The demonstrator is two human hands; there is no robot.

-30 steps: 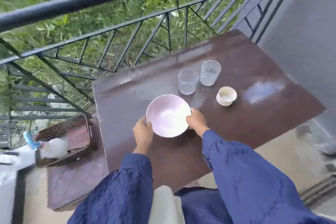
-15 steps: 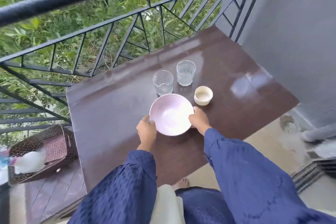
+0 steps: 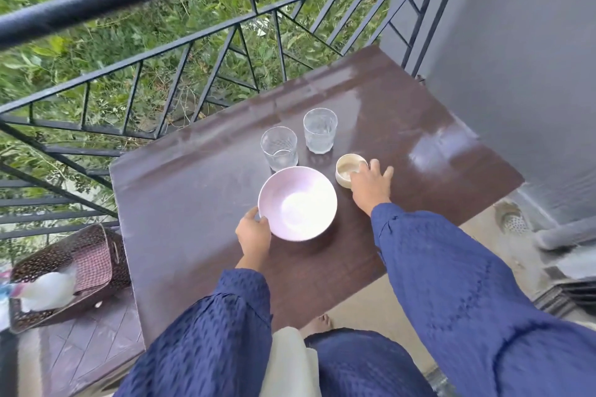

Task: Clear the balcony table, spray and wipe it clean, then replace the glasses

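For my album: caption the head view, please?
Left hand holds the pink bowl; right hand reaches the cream cup beside two glasses on the table.

Dark brown table (image 3: 200, 190), glossy top. Left hand (image 3: 253, 235) grips pink bowl (image 3: 298, 203) at rim. First glass (image 3: 279, 148) just beyond grip, second glass (image 3: 320, 134) farther, cream cup (image 3: 343, 167) beyond-right.

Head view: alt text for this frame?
A person's left hand holds the rim of a pink bowl on a brown balcony table; the open right hand is at a small cream cup. Two clear glasses stand behind.
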